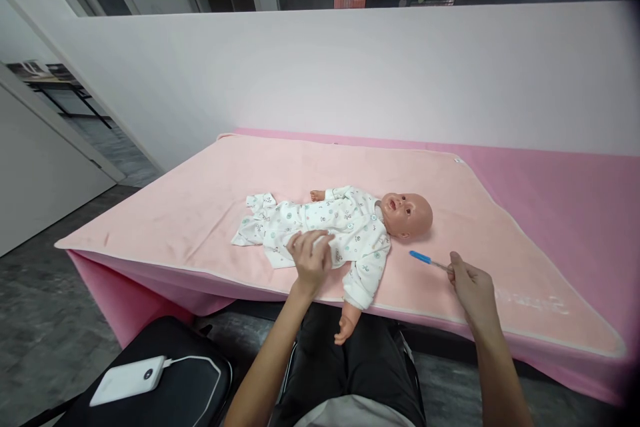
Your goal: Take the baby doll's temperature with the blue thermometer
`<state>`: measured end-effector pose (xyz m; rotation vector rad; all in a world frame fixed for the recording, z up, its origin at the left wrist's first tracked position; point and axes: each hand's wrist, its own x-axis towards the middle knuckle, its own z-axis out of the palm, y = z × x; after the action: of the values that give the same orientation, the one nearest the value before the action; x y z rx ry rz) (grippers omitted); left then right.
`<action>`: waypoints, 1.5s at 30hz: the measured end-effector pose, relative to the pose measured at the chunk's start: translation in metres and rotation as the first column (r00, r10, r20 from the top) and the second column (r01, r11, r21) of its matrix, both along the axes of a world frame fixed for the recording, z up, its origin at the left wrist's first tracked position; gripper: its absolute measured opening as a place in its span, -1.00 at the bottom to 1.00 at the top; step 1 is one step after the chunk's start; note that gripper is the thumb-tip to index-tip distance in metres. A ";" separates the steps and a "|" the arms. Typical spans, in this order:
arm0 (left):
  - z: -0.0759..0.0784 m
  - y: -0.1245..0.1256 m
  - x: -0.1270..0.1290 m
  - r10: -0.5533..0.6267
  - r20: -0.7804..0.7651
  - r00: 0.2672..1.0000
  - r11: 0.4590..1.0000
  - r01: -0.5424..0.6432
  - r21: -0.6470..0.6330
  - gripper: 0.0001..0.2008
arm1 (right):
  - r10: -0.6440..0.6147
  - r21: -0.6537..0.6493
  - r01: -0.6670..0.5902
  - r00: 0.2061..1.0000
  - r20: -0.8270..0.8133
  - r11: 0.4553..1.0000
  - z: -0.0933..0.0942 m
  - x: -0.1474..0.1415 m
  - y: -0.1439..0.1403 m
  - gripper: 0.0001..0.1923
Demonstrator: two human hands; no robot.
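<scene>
A baby doll (350, 223) in a white printed sleepsuit lies on its back, head to the right, near the front edge of a bench covered by a pale pink blanket (200, 187). The left hand (310, 257) rests on the doll's middle, fingers loosely curled against the cloth, seemingly steadying it. The right hand (473, 287) pinches a blue-tipped swab (425, 259) (tip aimed toward the doll's head). A white power bank (129, 380) sits on a black bag below.
</scene>
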<state>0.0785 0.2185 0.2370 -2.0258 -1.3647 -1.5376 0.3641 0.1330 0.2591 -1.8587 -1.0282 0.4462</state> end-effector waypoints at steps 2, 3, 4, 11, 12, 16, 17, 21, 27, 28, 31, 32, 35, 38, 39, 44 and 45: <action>0.009 0.003 0.020 -0.156 -0.093 0.983 0.986 0.161 0.041 -0.82 | -0.003 -0.075 0.010 0.996 0.093 0.997 -0.009 0.009 0.004 -0.45; 0.014 0.007 0.031 -0.214 -0.118 0.970 0.976 0.218 0.017 -0.81 | -0.008 -0.123 0.027 0.988 0.154 0.992 -0.013 0.012 0.006 -0.45; 0.019 0.012 0.043 -0.240 -0.120 0.963 0.971 0.239 -0.022 -0.80 | -0.011 -0.173 0.049 0.976 0.217 0.984 -0.015 0.014 0.009 -0.45; 0.021 0.051 0.085 -0.212 -0.217 0.953 0.964 0.168 -0.204 -0.76 | -0.059 -0.319 0.242 0.870 0.490 0.916 -0.035 0.007 0.026 -0.44; 0.019 0.052 0.085 -0.220 -0.233 0.947 0.963 0.172 -0.209 -0.79 | -0.066 -0.324 0.266 0.853 0.518 0.908 -0.037 0.005 0.027 -0.44; 0.015 0.048 0.080 -0.239 -0.239 0.941 0.959 0.190 -0.211 -0.83 | -0.045 -0.336 0.282 0.820 0.570 0.899 -0.040 0.000 0.028 -0.48; 0.016 0.047 0.080 -0.243 -0.235 0.941 0.958 0.195 -0.211 -0.84 | -0.044 -0.330 0.276 0.822 0.568 0.903 -0.040 -0.001 0.027 -0.49; 0.018 0.046 0.080 -0.262 -0.211 0.942 0.953 0.219 -0.208 -0.87 | -0.075 -0.241 0.238 0.841 0.536 0.941 -0.038 -0.002 0.027 -0.62; 0.016 0.045 0.079 -0.272 -0.199 0.941 0.953 0.235 -0.192 -0.86 | -0.033 -0.178 0.149 0.848 0.529 0.973 -0.043 -0.001 0.028 -0.67; 0.015 0.045 0.078 -0.271 -0.200 0.942 0.954 0.235 -0.187 -0.85 | -0.042 -0.165 0.153 0.844 0.534 0.974 -0.044 -0.001 0.028 -0.66; 0.015 0.046 0.078 -0.266 -0.199 0.943 0.957 0.235 -0.169 -0.86 | -0.107 -0.114 0.208 0.813 0.572 0.971 -0.046 0.001 0.028 -0.63; 0.014 0.046 0.078 -0.265 -0.198 0.944 0.958 0.235 -0.162 -0.86 | -0.122 -0.103 0.224 0.799 0.588 0.969 -0.047 0.000 0.028 -0.63; 0.014 0.046 0.078 -0.266 -0.192 0.945 0.959 0.238 -0.153 -0.86 | -0.128 -0.107 0.249 0.764 0.632 0.963 -0.048 -0.002 0.029 -0.64; 0.013 0.045 0.077 -0.275 -0.177 0.945 0.956 0.249 -0.154 -0.86 | -0.124 -0.121 0.268 0.742 0.659 0.956 -0.048 -0.003 0.030 -0.63; 0.013 0.045 0.076 -0.280 -0.172 0.945 0.955 0.255 -0.151 -0.86 | -0.134 -0.109 0.271 0.739 0.660 0.956 -0.049 -0.003 0.029 -0.63; 0.012 0.044 0.075 -0.298 -0.162 0.941 0.953 0.282 -0.110 -0.84 | -0.246 0.164 0.184 0.778 0.578 0.969 -0.043 -0.021 0.026 -0.65; 0.011 0.043 0.075 -0.300 -0.162 0.940 0.953 0.286 -0.100 -0.83 | -0.229 0.217 0.126 0.800 0.555 0.968 -0.040 -0.030 0.028 -0.66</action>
<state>0.1537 0.2618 0.2484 -2.4378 -1.1086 -1.3918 0.3339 0.1613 0.2195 -1.9523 -1.2196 -0.3465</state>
